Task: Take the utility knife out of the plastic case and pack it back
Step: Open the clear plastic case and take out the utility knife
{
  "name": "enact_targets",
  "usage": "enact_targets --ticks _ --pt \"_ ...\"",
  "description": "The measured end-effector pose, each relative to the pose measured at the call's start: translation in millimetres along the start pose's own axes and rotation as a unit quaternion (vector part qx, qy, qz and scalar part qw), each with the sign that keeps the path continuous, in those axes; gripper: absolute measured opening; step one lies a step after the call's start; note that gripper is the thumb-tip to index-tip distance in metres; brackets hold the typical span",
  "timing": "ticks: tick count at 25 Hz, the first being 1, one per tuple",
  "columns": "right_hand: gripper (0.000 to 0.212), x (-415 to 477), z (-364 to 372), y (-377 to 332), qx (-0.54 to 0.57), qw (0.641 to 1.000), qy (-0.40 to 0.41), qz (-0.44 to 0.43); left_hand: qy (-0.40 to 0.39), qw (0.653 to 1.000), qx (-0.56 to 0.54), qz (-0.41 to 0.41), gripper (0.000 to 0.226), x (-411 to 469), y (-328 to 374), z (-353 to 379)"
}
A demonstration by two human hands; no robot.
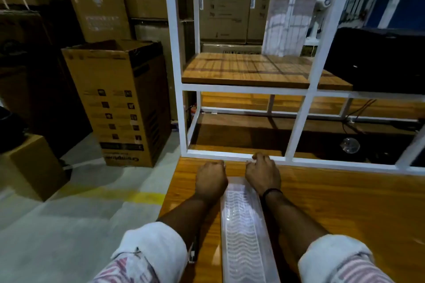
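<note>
A long translucent plastic case (243,225) with a wavy ribbed lid lies lengthwise on the wooden table (345,209), running away from me. My left hand (211,179) is curled at the case's far left corner. My right hand (263,176), with a dark band on the wrist, is curled at its far right corner. Both sets of fingertips are hidden behind the knuckles. The case's lid looks closed, and I cannot make out the utility knife inside. A slim dark object (192,251) lies at the table's left edge, partly under my left forearm.
A white metal shelf frame (296,126) with wooden shelves stands on the table just beyond my hands. A clear round object (350,145) lies inside it at the right. Cardboard boxes (122,103) stand on the floor to the left.
</note>
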State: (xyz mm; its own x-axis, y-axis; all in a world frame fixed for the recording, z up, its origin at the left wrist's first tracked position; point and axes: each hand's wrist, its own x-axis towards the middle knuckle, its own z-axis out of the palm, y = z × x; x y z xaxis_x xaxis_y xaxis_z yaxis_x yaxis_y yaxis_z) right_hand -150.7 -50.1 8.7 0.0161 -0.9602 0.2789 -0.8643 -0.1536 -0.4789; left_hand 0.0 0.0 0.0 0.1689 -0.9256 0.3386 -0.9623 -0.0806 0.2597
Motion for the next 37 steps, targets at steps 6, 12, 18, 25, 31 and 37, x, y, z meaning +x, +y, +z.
enact_targets --ticks 6,12,18,25,31,37 --pt "0.043 -14.3 20.7 17.7 -0.007 0.991 -0.106 0.084 -0.032 0.998 0.033 -0.05 0.036 -13.0 -1.6 22.4" --pt "0.044 -15.2 23.6 10.5 0.04 0.993 -0.051 0.095 -0.014 0.996 0.038 -0.079 0.045 -16.5 -0.9 27.7" --pt "0.043 -19.1 18.8 4.8 0.014 0.997 -0.033 0.066 -0.027 0.997 0.037 -0.062 0.044 -15.4 -3.2 27.3" --pt "0.049 -21.8 21.3 1.7 -0.03 0.998 -0.017 0.045 -0.016 0.998 0.039 -0.052 0.041 -17.4 -4.8 24.9" --pt "0.036 -22.3 21.9 3.9 -0.095 0.995 0.021 -0.016 -0.034 0.99 -0.081 -0.109 0.041 -19.0 -4.7 28.8" --pt "0.044 -63.8 7.0 -11.1 -0.11 0.983 -0.077 -0.123 -0.055 0.888 -0.377 -0.257 0.044 -61.3 -13.3 15.3"
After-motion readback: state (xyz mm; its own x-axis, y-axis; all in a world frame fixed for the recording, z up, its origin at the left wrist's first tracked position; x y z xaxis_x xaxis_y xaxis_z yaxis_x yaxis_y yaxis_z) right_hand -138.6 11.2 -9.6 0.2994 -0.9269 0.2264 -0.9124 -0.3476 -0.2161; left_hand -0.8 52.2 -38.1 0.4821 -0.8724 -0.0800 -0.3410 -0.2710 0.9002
